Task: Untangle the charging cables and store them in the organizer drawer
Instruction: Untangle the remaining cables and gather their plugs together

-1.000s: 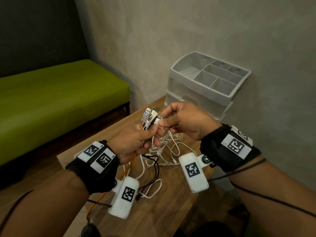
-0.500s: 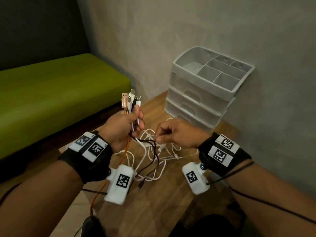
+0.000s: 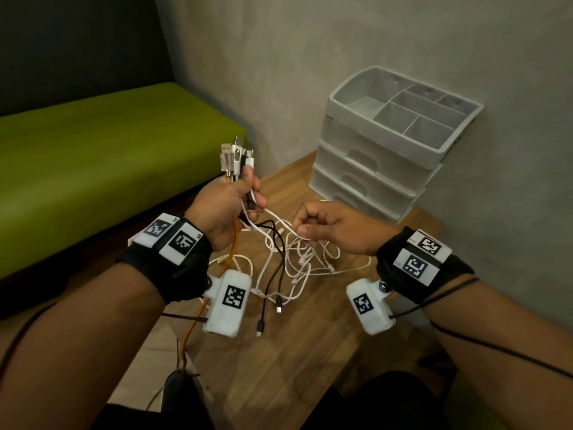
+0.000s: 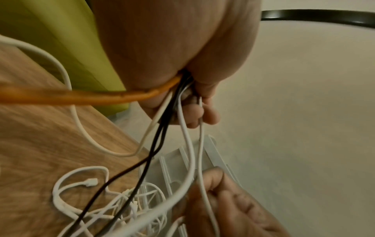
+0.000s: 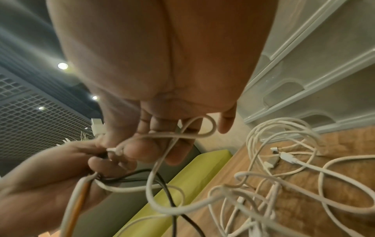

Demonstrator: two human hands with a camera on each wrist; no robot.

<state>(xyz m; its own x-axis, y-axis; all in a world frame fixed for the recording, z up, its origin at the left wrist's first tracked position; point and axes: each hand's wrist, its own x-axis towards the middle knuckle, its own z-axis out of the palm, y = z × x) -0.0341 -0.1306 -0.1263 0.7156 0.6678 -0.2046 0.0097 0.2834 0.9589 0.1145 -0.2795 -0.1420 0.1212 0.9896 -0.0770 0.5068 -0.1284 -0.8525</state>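
Note:
My left hand [image 3: 245, 197] grips a bundle of cable ends, and their plugs [image 3: 236, 156] stick up above the fist. An orange cable [image 3: 233, 252], black cables [image 3: 274, 268] and white cables hang from it to a tangle [image 3: 307, 262] on the wooden table. My right hand [image 3: 302, 228] is just right of the left hand and pinches one white cable [image 3: 279, 219] between thumb and forefinger. In the right wrist view that white cable [image 5: 176, 136] loops across the fingers [image 5: 172, 154]. The left wrist view shows the cables [image 4: 182, 128] leaving my left fist [image 4: 202, 110], with the right hand [image 4: 223, 200] below.
A white plastic organizer [image 3: 378, 162] with three shut drawers and a divided open top tray stands at the table's far right corner against the grey wall. A green bench [image 3: 102, 141] lies to the left. Bare wooden tabletop [image 3: 294, 352] lies near me.
The hands have parted. My left hand carried the plug bundle up and to the left, and my right hand dropped toward the tangle, now pinching a white cable.

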